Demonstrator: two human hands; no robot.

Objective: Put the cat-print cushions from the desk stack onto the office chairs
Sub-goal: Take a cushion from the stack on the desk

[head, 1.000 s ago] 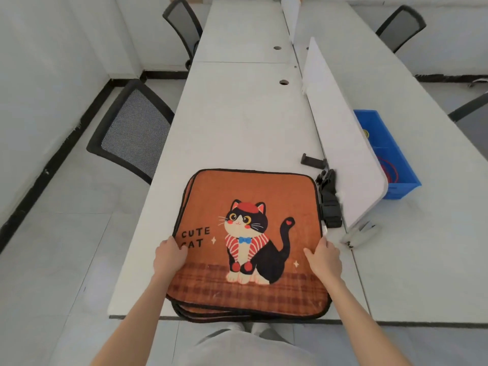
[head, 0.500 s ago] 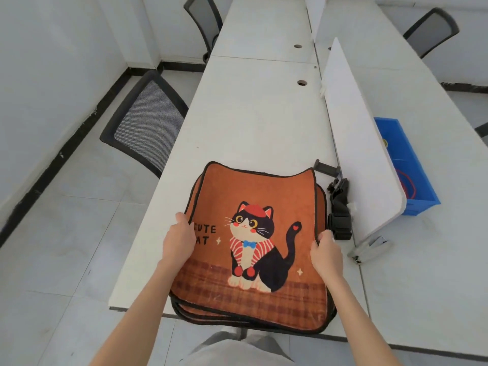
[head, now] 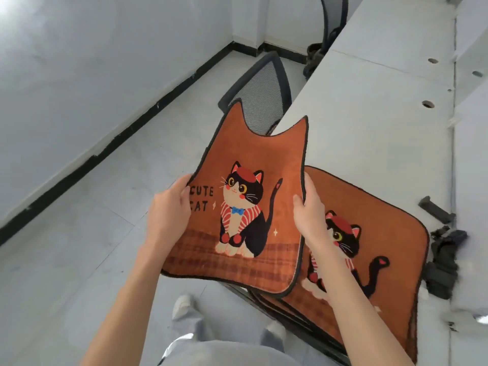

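I hold an orange cat-print cushion (head: 245, 207) in the air, off the desk's left edge and over the floor. My left hand (head: 169, 210) grips its left edge and my right hand (head: 307, 215) grips its right edge. Its far edge sags in the middle. The rest of the cushion stack (head: 369, 254) lies on the white desk (head: 369, 122) at the near corner, partly hidden by my right arm. A black mesh office chair (head: 260, 93) stands just beyond the held cushion, pushed against the desk's side. A second chair (head: 331, 25) stands further back.
Black straps and buckles (head: 443, 260) lie on the desk right of the stack. A white wall with a black skirting (head: 105, 146) runs along the left. Grey floor tiles (head: 92, 247) lie between wall and desk. My legs and shoes (head: 182, 307) show below.
The top cushion has come off the stack and moved left, out over the floor, held in both hands. The view has swung left toward the near chair.
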